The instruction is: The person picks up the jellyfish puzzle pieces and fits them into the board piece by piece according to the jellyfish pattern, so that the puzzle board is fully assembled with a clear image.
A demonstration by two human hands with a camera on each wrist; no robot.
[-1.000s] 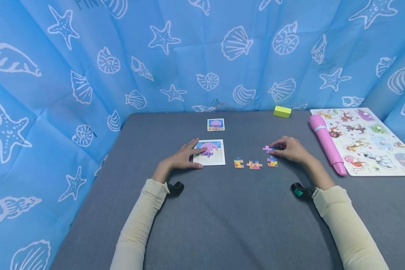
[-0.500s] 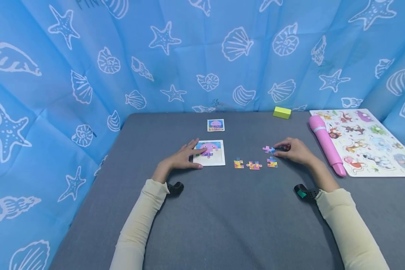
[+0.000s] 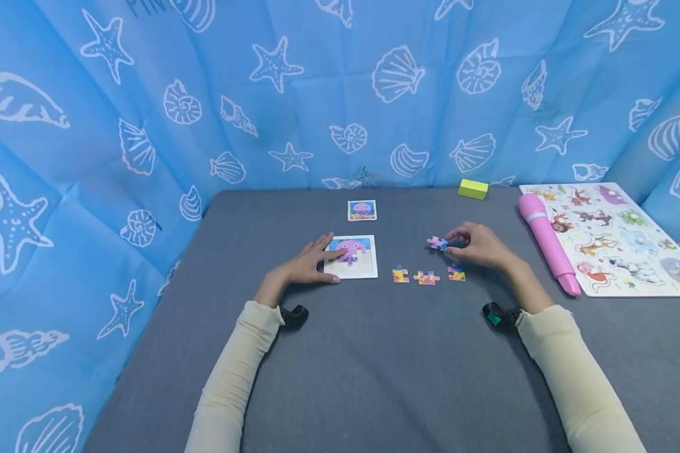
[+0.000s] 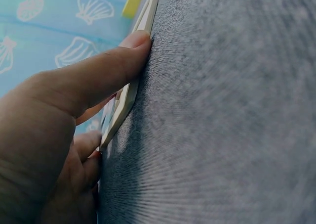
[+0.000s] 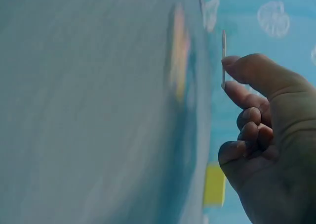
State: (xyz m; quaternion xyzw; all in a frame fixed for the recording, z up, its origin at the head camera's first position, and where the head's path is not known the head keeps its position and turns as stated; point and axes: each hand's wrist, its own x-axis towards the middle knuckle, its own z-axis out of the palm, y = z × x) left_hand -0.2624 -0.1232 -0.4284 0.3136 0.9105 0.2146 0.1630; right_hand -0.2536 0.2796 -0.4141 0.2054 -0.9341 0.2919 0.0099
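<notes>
My right hand (image 3: 478, 245) pinches a pink-and-blue jigsaw piece (image 3: 436, 242) between thumb and fingers. In the right wrist view that jigsaw piece (image 5: 223, 61) appears edge-on, raised off the table. My left hand (image 3: 308, 261) rests over the left side of a white-framed jigsaw board (image 3: 365, 270) with a partly filled pink octopus-like picture. One finger reaches onto the picture; the thumb (image 4: 111, 70) lies along the frame's near edge. Loose on the table are a left yellow jigsaw piece (image 3: 400, 275), a middle pink-and-yellow part (image 3: 427, 278) and a right yellow-and-blue piece (image 3: 456, 274).
Behind the board lies a small picture card (image 3: 362, 211). A yellow-green block (image 3: 473, 189) stands at the back edge. To the right, a pink pen-like stick (image 3: 549, 245) overlaps the edge of a white animal board (image 3: 646, 251). A blue shell-print curtain (image 3: 328, 94) borders the table.
The right hand first slid slightly right with the jigsaw piece, then lifted it and carried it left. My left hand and the framed board have stayed in place.
</notes>
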